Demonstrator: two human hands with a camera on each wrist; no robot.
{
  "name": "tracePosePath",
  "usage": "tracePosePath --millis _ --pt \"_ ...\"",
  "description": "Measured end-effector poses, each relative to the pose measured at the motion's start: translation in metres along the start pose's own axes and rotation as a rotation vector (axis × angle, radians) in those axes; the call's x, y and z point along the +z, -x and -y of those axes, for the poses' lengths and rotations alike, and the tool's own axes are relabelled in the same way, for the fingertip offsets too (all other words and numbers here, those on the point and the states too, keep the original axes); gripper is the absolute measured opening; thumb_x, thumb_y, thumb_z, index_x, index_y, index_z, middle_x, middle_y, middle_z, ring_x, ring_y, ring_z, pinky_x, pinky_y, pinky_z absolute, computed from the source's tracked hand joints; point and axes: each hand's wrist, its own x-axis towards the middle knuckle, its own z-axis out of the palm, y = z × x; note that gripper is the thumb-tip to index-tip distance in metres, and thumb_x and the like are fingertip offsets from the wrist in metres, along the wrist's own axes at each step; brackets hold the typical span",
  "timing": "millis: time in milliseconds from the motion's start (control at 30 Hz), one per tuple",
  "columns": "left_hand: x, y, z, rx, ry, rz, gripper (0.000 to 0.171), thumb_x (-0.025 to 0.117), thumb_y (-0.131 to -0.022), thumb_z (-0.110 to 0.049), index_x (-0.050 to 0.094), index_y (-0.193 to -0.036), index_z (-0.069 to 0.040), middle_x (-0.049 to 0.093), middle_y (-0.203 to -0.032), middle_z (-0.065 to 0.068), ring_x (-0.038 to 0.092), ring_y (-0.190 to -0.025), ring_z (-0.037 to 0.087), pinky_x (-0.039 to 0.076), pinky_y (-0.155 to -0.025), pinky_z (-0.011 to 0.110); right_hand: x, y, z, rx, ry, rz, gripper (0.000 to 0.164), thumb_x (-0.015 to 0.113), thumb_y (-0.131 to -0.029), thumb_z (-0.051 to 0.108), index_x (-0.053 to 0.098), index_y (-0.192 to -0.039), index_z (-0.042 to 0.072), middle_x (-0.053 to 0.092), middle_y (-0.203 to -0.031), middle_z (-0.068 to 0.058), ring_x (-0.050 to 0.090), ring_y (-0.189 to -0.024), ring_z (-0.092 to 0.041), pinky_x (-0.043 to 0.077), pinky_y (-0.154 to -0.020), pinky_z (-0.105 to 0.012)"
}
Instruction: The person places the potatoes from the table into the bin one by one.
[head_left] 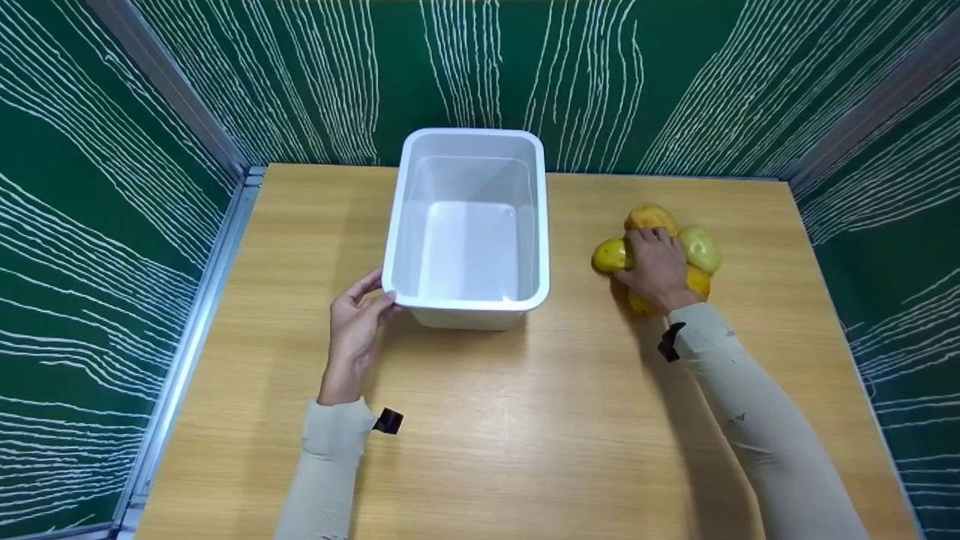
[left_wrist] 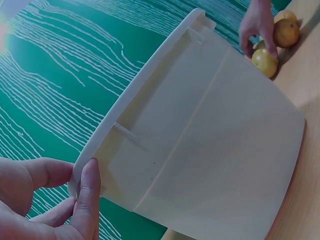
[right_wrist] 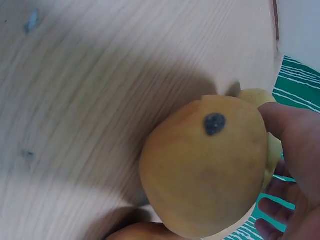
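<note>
A white plastic bin point(head_left: 469, 305) stands on the table, its inside bare in the head view. My left hand point(head_left: 356, 322) pinches its near left corner; in the left wrist view the thumb and fingers close on the rim point(left_wrist: 131, 90). Over a cluster of yellow and orange fruits, likely mangoes, reaches my right hand point(head_left: 660, 270). Its thumb and fingers curl round a yellow mango point(head_left: 609, 256), partly hidden. An orange mango with a dark spot point(right_wrist: 200, 165) fills the middle of the right wrist view, nearer the camera than the thumb.
Around the right hand lie a pale green-yellow fruit point(head_left: 700, 249), an orange fruit point(head_left: 649, 217) behind and another orange fruit point(head_left: 697, 283) in front. Green walls with white lines point(head_left: 465, 60) enclose the wooden table point(head_left: 480, 435) at the back and sides.
</note>
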Motion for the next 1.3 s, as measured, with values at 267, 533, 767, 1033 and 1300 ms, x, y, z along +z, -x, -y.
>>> tracePosePath --millis 267,533,767,1033,1300 --pt "-0.001 0.0 0.001 0.002 0.007 -0.001 0.05 0.061 -0.096 0.016 0.055 -0.145 0.01 0.056 -0.126 0.018 0.07 -0.079 0.013 0.068 -0.081 0.029 -0.007 -0.003 0.005 -0.016 -0.026 -0.018 0.067 0.083 -0.091 0.018 0.051 -0.146 -0.004 0.05 -0.15 -0.026 0.035 -0.137 -0.047 0.029 -0.122 -0.068" --pt "-0.002 0.001 0.001 0.003 -0.004 0.008 0.052 0.06 -0.096 0.016 0.051 -0.147 0.012 0.052 -0.129 0.018 0.069 -0.081 0.012 0.065 -0.078 0.02 -0.016 -0.004 0.012 -0.101 0.027 -0.09 0.066 0.083 -0.089 0.024 0.055 -0.14 -0.006 0.054 -0.145 -0.029 0.04 -0.136 -0.049 0.033 -0.121 -0.067" --pt "-0.001 0.0 0.002 -0.009 0.003 -0.009 0.051 0.061 -0.096 0.016 0.053 -0.146 0.011 0.054 -0.129 0.019 0.068 -0.08 0.012 0.065 -0.077 0.02 -0.028 -0.003 0.021 -0.111 0.007 -0.1 0.065 0.083 -0.089 0.022 0.054 -0.142 -0.003 0.055 -0.143 -0.027 0.039 -0.137 -0.047 0.03 -0.123 -0.067" --pt "-0.001 -0.001 0.002 -0.014 0.0 -0.008 0.05 0.061 -0.096 0.016 0.054 -0.146 0.011 0.053 -0.129 0.019 0.068 -0.08 0.012 0.066 -0.078 0.021 -0.044 -0.002 0.029 -0.123 -0.01 -0.155 0.064 0.087 -0.087 0.017 0.056 -0.14 -0.001 0.057 -0.142 -0.025 0.041 -0.136 -0.047 0.032 -0.122 -0.067" --pt "0.001 -0.001 0.001 -0.017 0.018 -0.006 0.051 0.061 -0.096 0.017 0.053 -0.146 0.011 0.053 -0.13 0.019 0.068 -0.082 0.013 0.066 -0.079 0.022 -0.064 -0.003 0.037 -0.151 0.002 -0.233 0.062 0.086 -0.087 0.016 0.057 -0.139 -0.001 0.057 -0.141 -0.024 0.044 -0.135 -0.046 0.036 -0.12 -0.067"
